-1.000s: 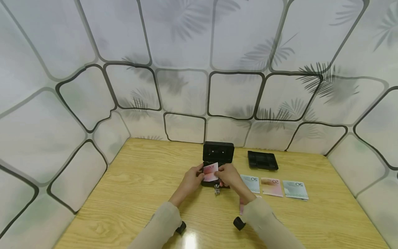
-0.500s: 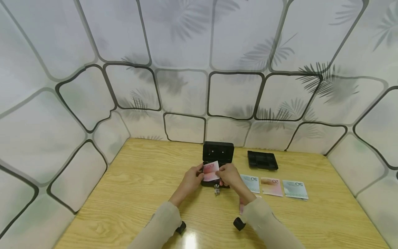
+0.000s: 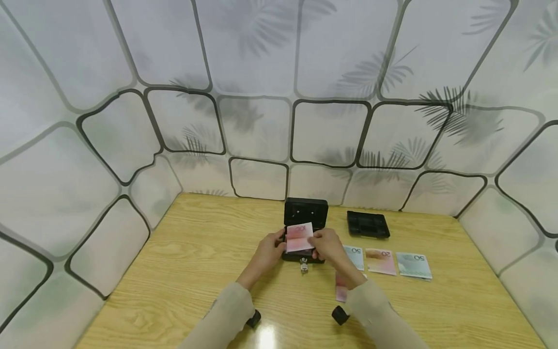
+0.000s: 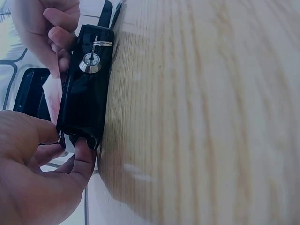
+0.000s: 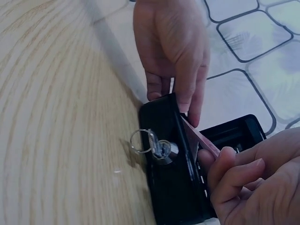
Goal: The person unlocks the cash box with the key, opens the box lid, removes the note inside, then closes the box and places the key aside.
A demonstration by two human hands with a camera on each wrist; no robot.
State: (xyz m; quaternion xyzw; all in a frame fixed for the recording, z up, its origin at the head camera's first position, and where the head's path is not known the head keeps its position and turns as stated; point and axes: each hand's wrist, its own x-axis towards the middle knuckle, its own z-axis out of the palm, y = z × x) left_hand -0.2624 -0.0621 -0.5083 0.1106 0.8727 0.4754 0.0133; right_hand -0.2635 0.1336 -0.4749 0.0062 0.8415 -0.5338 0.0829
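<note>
A small black cash box [image 3: 306,212] stands on the table with its lid raised. Its front lock holds a key on a ring [image 5: 152,143]. My left hand [image 3: 267,253] grips the box's left end, thumb and fingers on either side of the wall [image 4: 84,110]. My right hand [image 3: 330,246] pinches the right edge of a pink 100 banknote [image 3: 299,236], thumb on top. The note slants over the open box, its lower left part close to the left thumb. In the right wrist view, the right fingers [image 5: 234,176] curl behind the box's front wall.
To the right of the box lies a black compartment tray [image 3: 368,225]. In front of it are a green 50 note [image 3: 356,258], an orange 20 note [image 3: 380,261] and green 50 notes [image 3: 414,265]. Another pink note [image 3: 341,289] is partly under the right forearm. A patterned wall stands behind.
My right hand has drawn the pink banknote up and to the right, showing more of the box's inside below it. The left hand and the box have stayed put.
</note>
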